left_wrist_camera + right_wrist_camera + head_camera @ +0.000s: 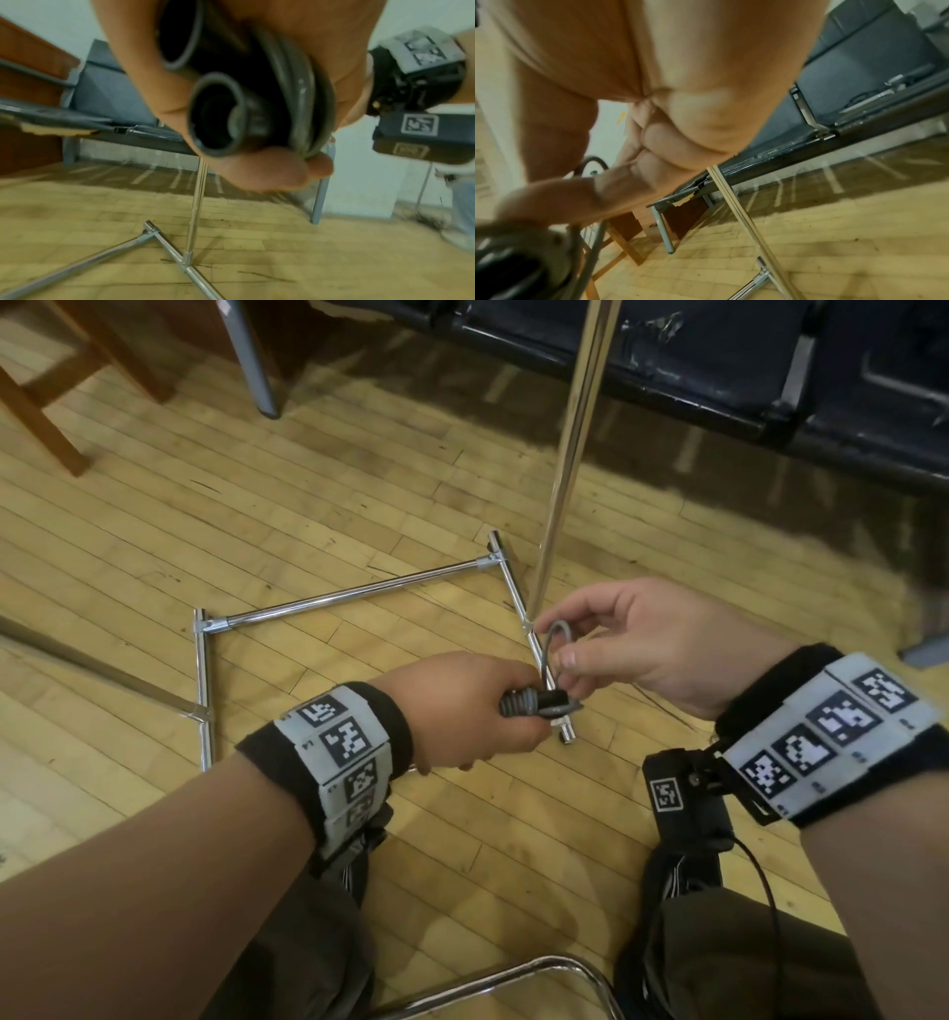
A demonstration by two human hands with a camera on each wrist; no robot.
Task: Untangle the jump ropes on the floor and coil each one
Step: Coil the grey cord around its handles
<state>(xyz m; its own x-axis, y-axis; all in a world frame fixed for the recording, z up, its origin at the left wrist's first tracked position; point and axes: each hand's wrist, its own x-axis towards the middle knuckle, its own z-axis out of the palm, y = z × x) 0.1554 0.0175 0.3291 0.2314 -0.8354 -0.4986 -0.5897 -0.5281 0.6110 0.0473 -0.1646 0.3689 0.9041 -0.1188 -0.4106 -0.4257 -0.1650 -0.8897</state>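
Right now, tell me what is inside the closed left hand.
The left hand grips two black jump-rope handles with grey rope coiled around them. How many turns there are, and the rest of the handles, stays covered by the fingers.

We see the left hand (pixel 462 706) gripping a bundle of 2 dark jump rope handles (pixel 536 702) above the wooden floor (pixel 308 516). The right hand (pixel 647 644) pinches a small grey loop of rope (pixel 553 642) rising from the bundle. Below both hands a chrome rack base (pixel 354 593) lies on the floor, its upright pole (pixel 570 439) running toward the far edge beside dark seats (pixel 719 361).
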